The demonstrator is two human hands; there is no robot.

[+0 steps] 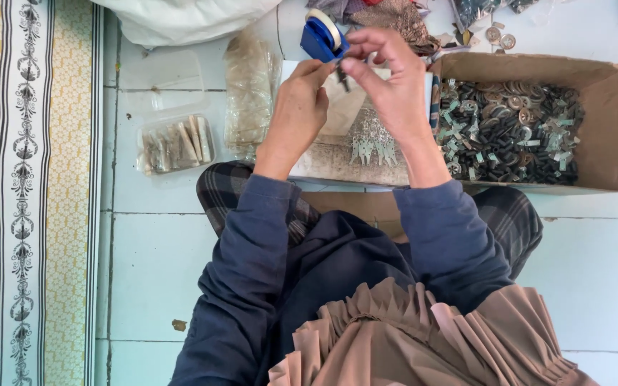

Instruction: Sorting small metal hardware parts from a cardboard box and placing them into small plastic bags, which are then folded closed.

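My left hand (299,107) and my right hand (393,78) meet above a pale work board (337,161), fingertips pinched together on one small dark metal piece (342,75). A row of small silvery pieces (375,150) lies on the board below my hands. Just beyond my fingers stands a blue tape dispenser (321,36). A cardboard box (609,129) to the right holds a heap of small dark and silvery metal parts (509,129).
A clear plastic tub (175,145) with pale strips sits on the white tiled floor at left, beside a stack of clear bags (250,93). A patterned mat (26,193) borders the left. A white sack (180,18) lies at the top.
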